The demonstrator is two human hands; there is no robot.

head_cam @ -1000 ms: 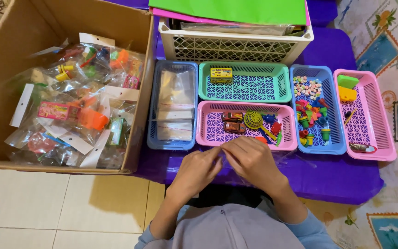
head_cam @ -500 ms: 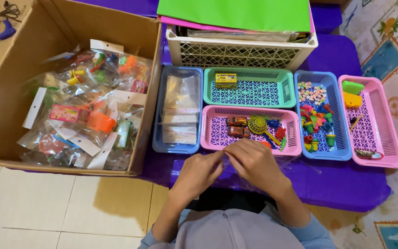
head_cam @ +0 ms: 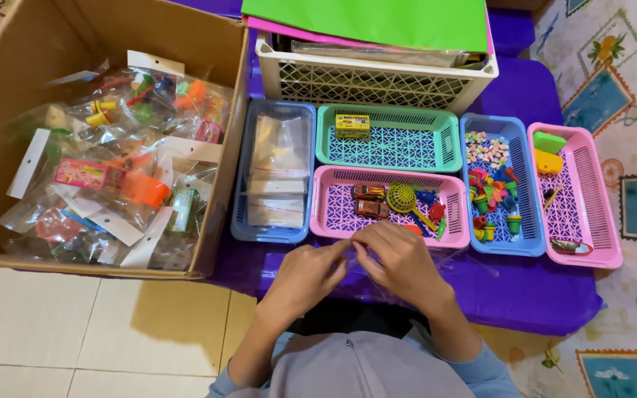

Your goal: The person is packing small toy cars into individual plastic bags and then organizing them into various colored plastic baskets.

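Big cardboard box on my left, full of bagged toys. Purple counter carries a white crate at the back and five small baskets; the pink basket with toy cars sits just beyond my hands. Left hand and right hand meet at the counter's near edge, fingers pinched narrow on a clear plastic bag, hard to make out, lying between and under both hands.
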